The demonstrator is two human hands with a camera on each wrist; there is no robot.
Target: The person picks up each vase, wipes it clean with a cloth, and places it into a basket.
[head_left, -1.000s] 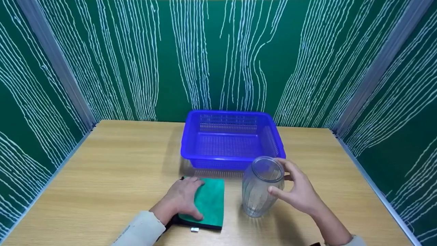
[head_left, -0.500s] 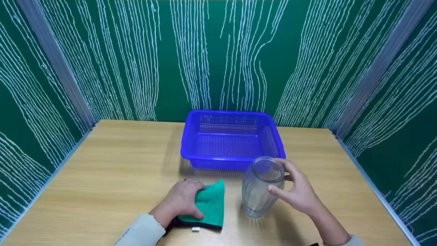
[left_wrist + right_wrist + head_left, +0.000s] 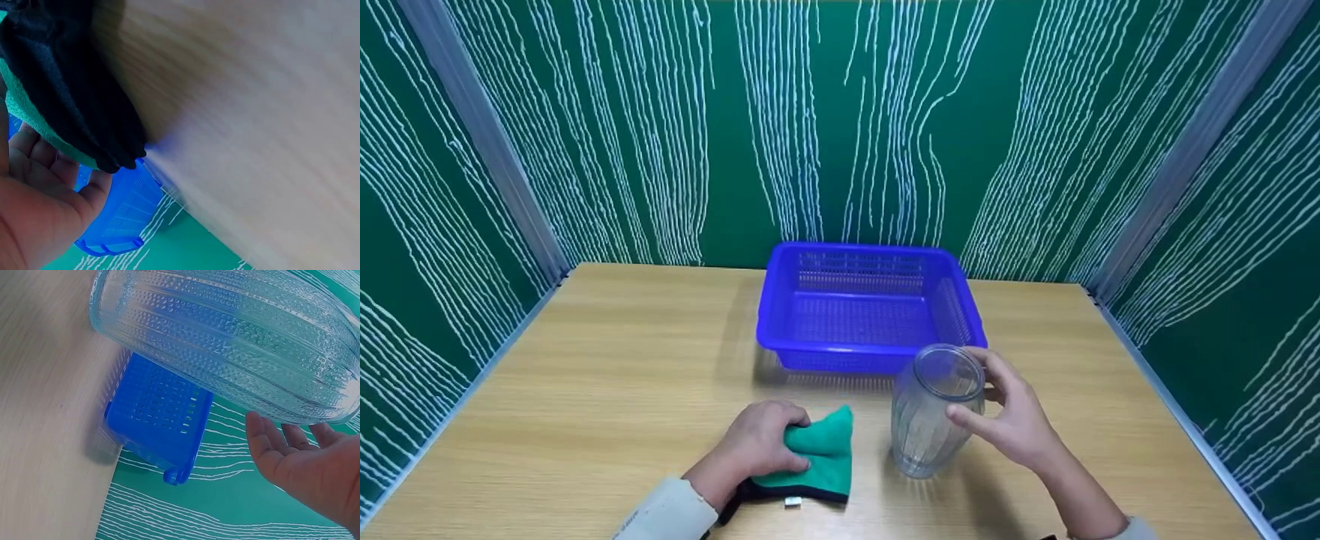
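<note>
A folded green cloth with a black edge lies on the table, its far corner raised and a crease across it. My left hand grips its left side, thumb toward me and fingers on the far side. In the left wrist view, the cloth's black layers hang over the curled fingers. To the right, a clear ribbed glass vase stands upright on the table. My right hand holds its upper right side between thumb and fingers. Dotted texture shows on the glass in the right wrist view.
Behind the vase and cloth sits a blue plastic basket with perforated walls. A small white tag is at the cloth's near edge. Green walls with white streaks enclose the wooden table at the back and sides.
My left fingers have drawn in toward the thumb, bunching the cloth, and its far edge has come nearer and lifted. The right hand and vase have stayed in place.
</note>
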